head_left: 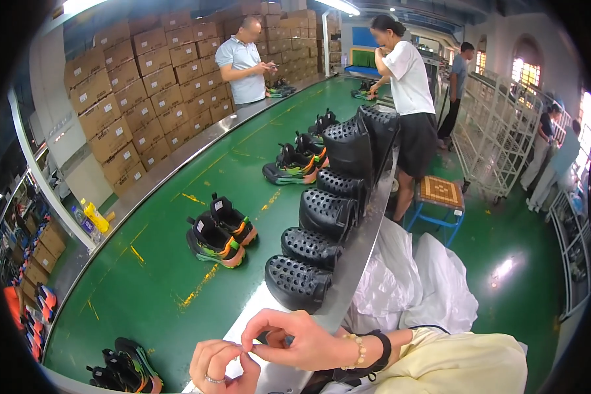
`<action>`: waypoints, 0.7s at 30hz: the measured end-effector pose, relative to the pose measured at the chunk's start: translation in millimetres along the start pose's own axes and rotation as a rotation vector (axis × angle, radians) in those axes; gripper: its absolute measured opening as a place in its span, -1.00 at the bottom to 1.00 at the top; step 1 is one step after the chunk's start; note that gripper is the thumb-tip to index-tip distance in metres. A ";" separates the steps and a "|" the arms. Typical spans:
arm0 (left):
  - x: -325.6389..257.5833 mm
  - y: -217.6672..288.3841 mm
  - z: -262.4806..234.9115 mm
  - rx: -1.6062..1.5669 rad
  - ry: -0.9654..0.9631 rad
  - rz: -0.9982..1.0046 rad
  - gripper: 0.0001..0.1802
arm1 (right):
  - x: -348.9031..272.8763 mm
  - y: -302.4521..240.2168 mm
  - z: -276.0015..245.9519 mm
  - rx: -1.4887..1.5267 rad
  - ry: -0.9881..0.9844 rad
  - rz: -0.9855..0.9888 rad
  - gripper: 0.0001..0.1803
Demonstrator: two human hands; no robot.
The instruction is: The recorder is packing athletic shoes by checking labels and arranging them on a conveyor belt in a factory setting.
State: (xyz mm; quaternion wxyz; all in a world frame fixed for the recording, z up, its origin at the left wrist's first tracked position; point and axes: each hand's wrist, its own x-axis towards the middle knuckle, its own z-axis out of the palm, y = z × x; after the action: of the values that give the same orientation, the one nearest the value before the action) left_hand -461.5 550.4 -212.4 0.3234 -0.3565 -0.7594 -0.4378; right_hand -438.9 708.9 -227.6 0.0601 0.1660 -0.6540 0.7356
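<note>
At the near edge of the green work surface (177, 315), my left hand (218, 369) and my right hand (299, 340) meet fingertip to fingertip. Both are closed in a pinch. Whatever lies between the fingers, if anything, is too small to make out. Just beyond my right hand stands a black clog (297, 282) with round holes, the nearest in a row of several along the metal rim (374, 226). A pair of black sneakers (220, 233) with orange and green soles sits farther out on the green surface.
More sneakers (128, 368) lie at the lower left, others (292, 163) farther up. White plastic bags (400, 276) hang by the right edge, near a blue-legged stool (440, 197). Two people stand along the line. Stacked cartons (151, 85) line the left; bottles (93, 215) stand on the ledge.
</note>
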 end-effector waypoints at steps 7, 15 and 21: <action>-3.8 -0.2 4.5 -0.020 0.063 -0.014 -0.80 | -2.5 9.7 7.3 -0.006 0.026 -0.066 -0.77; -10.1 -55.0 27.3 -0.126 0.144 -0.185 -0.82 | 4.0 -3.8 -22.8 -0.098 0.181 -0.141 -0.72; 24.0 -141.3 79.4 0.002 -0.095 -0.442 -0.57 | 8.3 -18.8 -100.3 -1.171 0.462 0.025 -0.61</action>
State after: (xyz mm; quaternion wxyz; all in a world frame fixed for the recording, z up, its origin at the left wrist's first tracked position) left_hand -605.0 576.5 -286.9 0.1841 -0.2014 -0.8338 -0.4799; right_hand -457.5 808.9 -216.2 0.2724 -0.0652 -0.9204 0.2729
